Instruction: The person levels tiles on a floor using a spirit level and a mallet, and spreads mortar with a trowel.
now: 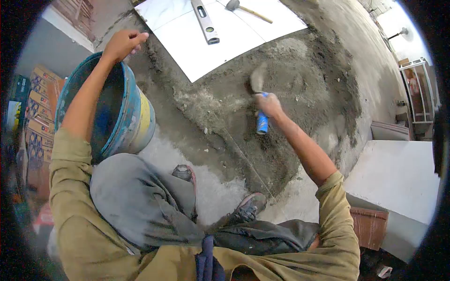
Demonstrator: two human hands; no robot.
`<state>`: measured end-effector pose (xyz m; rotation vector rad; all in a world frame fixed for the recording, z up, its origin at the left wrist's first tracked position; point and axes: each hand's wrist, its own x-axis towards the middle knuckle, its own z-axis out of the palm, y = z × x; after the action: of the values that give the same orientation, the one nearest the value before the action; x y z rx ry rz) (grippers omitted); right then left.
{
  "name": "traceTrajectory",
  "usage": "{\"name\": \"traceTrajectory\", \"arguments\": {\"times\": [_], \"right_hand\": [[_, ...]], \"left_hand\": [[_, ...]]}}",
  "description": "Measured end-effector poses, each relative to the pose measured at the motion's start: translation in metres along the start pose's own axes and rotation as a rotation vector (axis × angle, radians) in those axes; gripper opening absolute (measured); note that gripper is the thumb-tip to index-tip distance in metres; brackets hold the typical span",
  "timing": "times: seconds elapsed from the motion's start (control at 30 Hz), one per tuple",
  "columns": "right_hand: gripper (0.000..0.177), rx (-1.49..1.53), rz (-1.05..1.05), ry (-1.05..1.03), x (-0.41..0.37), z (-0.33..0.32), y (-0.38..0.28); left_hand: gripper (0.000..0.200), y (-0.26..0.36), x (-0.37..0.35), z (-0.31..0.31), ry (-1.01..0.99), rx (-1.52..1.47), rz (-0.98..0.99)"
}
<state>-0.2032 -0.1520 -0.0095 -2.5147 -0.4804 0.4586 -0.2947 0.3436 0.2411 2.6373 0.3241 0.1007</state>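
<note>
trowel (257, 79) in the right hand, over grey mortar (309, 107)

the person's right hand (269, 105) is clenched around the trowel, whose blue handle points back toward the body and whose blade points toward the white tiles (187, 47). the blade is blurred, and whether it touches the mortar cannot be told. the mortar lies in a rough, uneven bed around the near and right edges of the tiles, with crumbs and small lumps along its border.

the left hand (125, 44) is raised near the far side of the bucket (133, 112), its fingers loosely curled, with nothing seen in them; whether the fingertips meet cannot be told. the left forearm passes across the bucket's open mouth in the view. the bucket, blue at the rim with a yellow band, stands just beside the person's bent knee.

on the tiles lie a spirit level (206, 23) and, to its right, a mallet (255, 14) with a pale handle. a thin string (243, 157) runs over the mortar toward the right shoe (251, 206). printed cartons (40, 112) are stacked left of the bucket, and a white slab (398, 173) is at the right.
</note>
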Motion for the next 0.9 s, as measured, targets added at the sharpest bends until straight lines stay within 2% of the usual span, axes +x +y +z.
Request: {"name": "traceTrajectory", "arguments": {"times": [0.03, 0.1, 0.17, 0.3, 0.43, 0.47, 0.5, 0.57, 0.73, 0.8, 0.9], "right_hand": [[0.045, 0.265, 0.167, -0.047, -0.014, 0.002, -0.040], [0.046, 0.054, 0.050, -0.002, -0.043, 0.001, -0.099], [0.048, 0.209, 0.098, -0.176, -0.054, 0.011, -0.117], [0.052, 0.059, -0.142, -0.316, -0.066, -0.005, -0.137], [0.049, 0.100, -0.057, -0.258, -0.056, -0.024, -0.127], [0.046, 0.172, 0.056, -0.317, -0.058, -0.041, -0.136], [0.046, 0.171, 0.055, -0.320, -0.052, -0.043, -0.131], [0.044, 0.018, -0.141, -0.226, -0.043, -0.046, -0.129], [0.043, -0.072, -0.251, -0.296, -0.046, -0.041, -0.159], [0.043, -0.110, -0.387, -0.324, -0.045, -0.033, -0.168], [0.041, -0.212, -0.387, -0.359, -0.028, -0.027, -0.165]], "left_hand": [[0.049, 0.001, -0.001, 0.000, 0.001, -0.002, -0.008], [0.049, 0.002, -0.003, -0.002, -0.009, 0.001, 0.001], [0.050, -0.002, -0.001, -0.001, -0.013, -0.003, 0.000], [0.053, -0.001, -0.001, -0.002, -0.012, 0.003, 0.017], [0.053, 0.001, 0.000, -0.001, -0.019, 0.042, 0.003], [0.050, 0.000, 0.001, 0.000, 0.001, 0.009, 0.019], [0.047, -0.002, 0.002, 0.002, 0.021, -0.022, 0.034], [0.047, -0.004, 0.002, 0.002, 0.019, -0.011, 0.050], [0.046, -0.002, 0.002, -0.001, 0.000, 0.003, 0.073], [0.047, -0.001, 0.001, 0.000, 0.042, -0.018, 0.067], [0.047, -0.010, 0.007, 0.002, 0.031, 0.024, 0.065]]}}
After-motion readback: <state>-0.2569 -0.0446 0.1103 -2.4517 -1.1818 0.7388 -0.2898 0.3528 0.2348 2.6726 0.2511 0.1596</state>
